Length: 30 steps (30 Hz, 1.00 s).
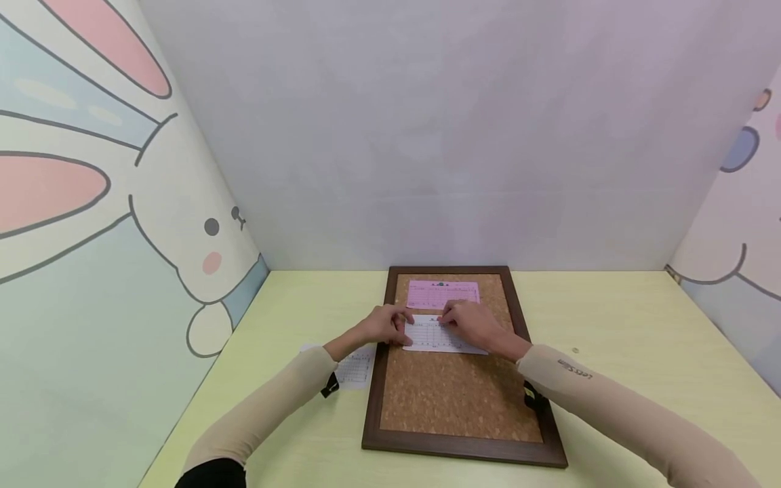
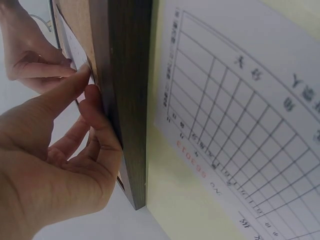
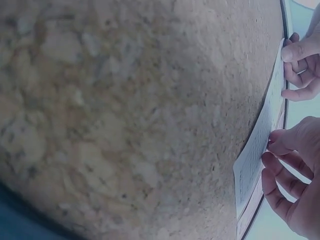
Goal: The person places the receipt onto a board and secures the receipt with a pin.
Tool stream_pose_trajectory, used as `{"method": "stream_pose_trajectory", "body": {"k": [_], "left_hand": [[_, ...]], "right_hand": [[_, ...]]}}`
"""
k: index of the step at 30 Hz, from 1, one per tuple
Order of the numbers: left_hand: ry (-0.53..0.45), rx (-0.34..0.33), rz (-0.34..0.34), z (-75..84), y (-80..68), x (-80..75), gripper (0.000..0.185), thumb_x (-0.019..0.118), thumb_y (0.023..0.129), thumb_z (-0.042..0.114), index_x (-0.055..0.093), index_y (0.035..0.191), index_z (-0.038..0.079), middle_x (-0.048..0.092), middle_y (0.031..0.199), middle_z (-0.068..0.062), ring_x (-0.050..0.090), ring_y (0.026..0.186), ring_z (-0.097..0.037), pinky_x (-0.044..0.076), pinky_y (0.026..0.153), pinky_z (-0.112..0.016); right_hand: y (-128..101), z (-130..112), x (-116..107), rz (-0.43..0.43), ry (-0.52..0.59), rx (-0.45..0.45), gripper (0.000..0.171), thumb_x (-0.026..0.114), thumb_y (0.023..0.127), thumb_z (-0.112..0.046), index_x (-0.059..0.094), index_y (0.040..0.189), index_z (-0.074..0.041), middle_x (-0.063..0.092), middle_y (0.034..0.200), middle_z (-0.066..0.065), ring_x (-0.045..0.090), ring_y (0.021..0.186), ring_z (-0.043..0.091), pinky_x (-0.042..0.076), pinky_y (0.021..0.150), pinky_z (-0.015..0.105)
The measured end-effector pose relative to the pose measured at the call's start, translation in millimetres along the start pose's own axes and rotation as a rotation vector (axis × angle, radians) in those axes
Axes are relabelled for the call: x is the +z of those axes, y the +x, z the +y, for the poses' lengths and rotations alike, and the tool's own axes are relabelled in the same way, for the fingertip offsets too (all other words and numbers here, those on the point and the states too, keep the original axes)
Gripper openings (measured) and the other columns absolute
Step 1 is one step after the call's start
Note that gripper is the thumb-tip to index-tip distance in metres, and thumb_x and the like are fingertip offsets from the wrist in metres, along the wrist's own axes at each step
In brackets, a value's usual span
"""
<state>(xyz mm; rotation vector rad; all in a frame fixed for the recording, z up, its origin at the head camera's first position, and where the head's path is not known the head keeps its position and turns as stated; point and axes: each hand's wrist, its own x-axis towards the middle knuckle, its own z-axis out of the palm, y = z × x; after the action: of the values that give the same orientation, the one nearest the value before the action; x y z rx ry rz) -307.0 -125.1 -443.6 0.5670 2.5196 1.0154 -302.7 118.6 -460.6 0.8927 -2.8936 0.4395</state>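
Observation:
A cork board (image 1: 457,400) in a dark wooden frame (image 1: 372,400) lies flat on the yellow-green table. A pink slip (image 1: 443,294) lies at its top, with a white printed slip (image 1: 436,337) just below. My left hand (image 1: 390,325) pinches the white slip's left edge between index finger and thumb, right beside the frame (image 2: 125,100). My right hand (image 1: 470,322) rests on the slip's top edge; in the right wrist view its thumb (image 3: 280,140) presses the slip's edge (image 3: 260,145) onto the cork (image 3: 125,110). Anything under the fingertips is hidden.
A second white gridded form (image 2: 240,125) lies on the table left of the board, partly under my left forearm (image 1: 287,393). A tiny round object (image 1: 575,350) sits on the table to the right. Walls with a cartoon rabbit close in on the left, back and right.

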Motion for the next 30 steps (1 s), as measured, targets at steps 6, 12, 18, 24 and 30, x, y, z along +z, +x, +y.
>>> {"method": "stream_pose_trajectory", "body": {"k": [6, 12, 18, 24, 30], "left_hand": [[0.004, -0.002, -0.005, 0.2, 0.8, -0.4, 0.038, 0.084, 0.083, 0.007, 0.067, 0.116, 0.0, 0.064, 0.071, -0.003, 0.052, 0.057, -0.007, 0.042, 0.053, -0.02], [0.003, 0.002, -0.004, -0.4, 2.1, -1.4, 0.038, 0.084, 0.083, 0.007, 0.067, 0.117, 0.0, 0.064, 0.071, -0.003, 0.052, 0.056, -0.007, 0.042, 0.053, -0.019], [-0.01, -0.009, 0.002, -2.7, 1.4, -1.2, 0.038, 0.084, 0.083, 0.007, 0.067, 0.116, 0.0, 0.063, 0.071, -0.002, 0.052, 0.057, -0.007, 0.042, 0.053, -0.02], [-0.026, -0.015, -0.004, -0.6, -1.5, -0.5, 0.038, 0.084, 0.083, 0.006, 0.067, 0.116, -0.001, 0.063, 0.071, -0.003, 0.053, 0.057, -0.009, 0.043, 0.053, -0.02], [-0.022, 0.003, -0.004, -0.6, -2.5, 1.4, 0.039, 0.084, 0.083, 0.007, 0.066, 0.116, -0.001, 0.065, 0.073, -0.006, 0.053, 0.057, -0.008, 0.043, 0.053, -0.02]], "right_hand": [[-0.2, 0.3, -2.0, 0.006, 0.092, 0.06, 0.014, 0.071, 0.093, -0.005, 0.082, 0.102, -0.007, 0.077, 0.106, 0.007, 0.072, 0.094, 0.021, 0.059, 0.082, 0.038], [5.9, 1.6, -7.8, -0.01, 0.21, 0.177, 0.015, 0.069, 0.095, -0.008, 0.079, 0.105, -0.004, 0.077, 0.097, 0.007, 0.058, 0.076, 0.013, 0.05, 0.07, 0.029], [14.7, -0.4, -3.3, -0.022, 0.193, 0.129, 0.015, 0.071, 0.096, -0.012, 0.079, 0.106, -0.006, 0.076, 0.096, 0.004, 0.06, 0.077, 0.01, 0.055, 0.074, 0.032], [24.7, -4.1, 3.1, 0.009, 0.179, 0.123, 0.015, 0.07, 0.097, -0.016, 0.081, 0.101, -0.006, 0.077, 0.09, 0.002, 0.055, 0.07, 0.008, 0.049, 0.068, 0.028], [29.4, -7.7, 2.8, -0.018, 0.209, 0.208, 0.018, 0.07, 0.098, -0.019, 0.08, 0.101, -0.005, 0.075, 0.086, 0.002, 0.053, 0.068, 0.011, 0.043, 0.063, 0.026]]}}
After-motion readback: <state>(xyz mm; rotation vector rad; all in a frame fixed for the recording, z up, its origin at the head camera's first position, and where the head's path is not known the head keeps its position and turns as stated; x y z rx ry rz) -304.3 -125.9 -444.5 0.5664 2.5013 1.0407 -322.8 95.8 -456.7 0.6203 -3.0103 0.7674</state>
